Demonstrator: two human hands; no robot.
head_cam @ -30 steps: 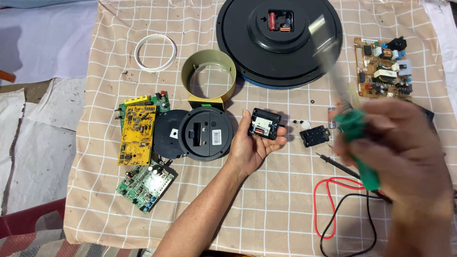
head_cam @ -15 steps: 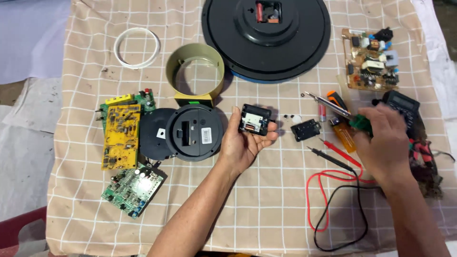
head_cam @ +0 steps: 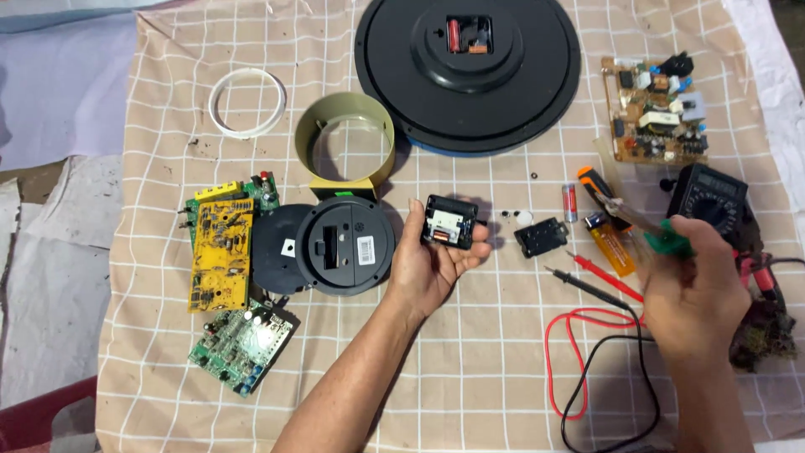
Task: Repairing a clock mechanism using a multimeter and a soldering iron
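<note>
My left hand [head_cam: 432,264] holds a small black clock movement [head_cam: 449,222], open side up, above the checked cloth [head_cam: 470,369]. My right hand [head_cam: 696,289] grips a green-handled tool [head_cam: 667,241]; its metal shaft points up-left toward an orange-handled screwdriver [head_cam: 597,186]. A small black cover piece [head_cam: 539,237] lies on the cloth between the two hands, next to a small battery [head_cam: 569,202] and an orange lighter [head_cam: 610,246].
A large black clock back [head_cam: 467,71] lies at the top. Left of my left hand are a round black alarm-clock body [head_cam: 348,247], an olive ring [head_cam: 345,147], a white ring [head_cam: 247,102] and circuit boards [head_cam: 220,252]. A multimeter [head_cam: 708,197] with red and black leads [head_cam: 587,369] sits right.
My right hand has come down from close to the camera to the right side near the multimeter, still holding the green-handled tool. My left hand keeps the movement in about the same place.
</note>
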